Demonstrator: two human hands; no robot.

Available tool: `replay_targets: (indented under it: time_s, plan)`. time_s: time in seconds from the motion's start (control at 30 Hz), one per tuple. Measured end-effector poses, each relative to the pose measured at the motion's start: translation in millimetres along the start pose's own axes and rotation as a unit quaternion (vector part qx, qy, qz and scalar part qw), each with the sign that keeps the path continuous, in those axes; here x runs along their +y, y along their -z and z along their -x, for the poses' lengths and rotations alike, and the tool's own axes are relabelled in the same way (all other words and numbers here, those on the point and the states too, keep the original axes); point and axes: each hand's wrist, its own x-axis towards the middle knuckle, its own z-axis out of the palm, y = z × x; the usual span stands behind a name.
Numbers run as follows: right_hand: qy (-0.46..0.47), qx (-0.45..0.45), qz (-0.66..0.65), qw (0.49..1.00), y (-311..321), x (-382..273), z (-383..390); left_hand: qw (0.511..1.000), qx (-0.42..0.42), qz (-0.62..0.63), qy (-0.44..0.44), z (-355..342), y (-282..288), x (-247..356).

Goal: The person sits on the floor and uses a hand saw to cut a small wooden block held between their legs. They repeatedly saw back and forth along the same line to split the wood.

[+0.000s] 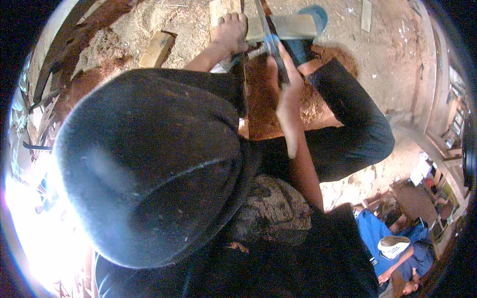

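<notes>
My left hand point(229, 35) grips a pale wood piece point(223, 7) at the top centre, its fingers curled over it. My right hand point(285, 69) is closed on a long narrow-bladed tool point(266, 17) with a blue part near the grip; it is slightly blurred, so its exact kind is unclear. The blade lies across a horizontal wood piece point(298, 27), just right of my left hand. A foot in a blue shoe point(318, 17) is beside that piece. My bent, dark-trousered leg point(362, 129) lies right of my right forearm.
A loose wood block point(156, 49) lies on the dusty, shaving-strewn ground at upper left, near broken dark boards point(44, 74). A thin stick point(365, 15) lies at upper right. Another person in blue point(372, 233), with a white shoe, is at lower right.
</notes>
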Motion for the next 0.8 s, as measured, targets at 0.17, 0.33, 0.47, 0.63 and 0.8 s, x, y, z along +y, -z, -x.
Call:
replay_targets:
  time_s: [0.17, 0.33, 0.47, 0.63, 0.8]
  plan:
    - [0.152, 0.084, 0.076, 0.982, 9.6, 32.8, 78.1, 0.999, 0.017, 0.025, 0.021, -2.3, 8.6, -0.5]
    - [0.07, 0.026, -0.03, 0.997, -2.8, 6.5, -9.6, 0.998, -0.013, 0.059, -0.001, -3.9, 9.6, -0.7]
    - [0.172, 0.054, 0.171, 0.969, 18.4, 40.2, 76.3, 0.999, -0.017, 0.045, 0.003, 0.5, 6.8, -4.9]
    - [0.107, 0.034, 0.13, 0.985, 17.7, 19.0, 24.6, 0.998, 0.001, 0.068, -0.002, -4.1, 6.7, -9.0]
    - [0.043, 0.015, 0.05, 0.998, 21.7, 23.5, 34.2, 0.997, -0.023, 0.08, 0.003, 2.5, 11.8, -4.7]
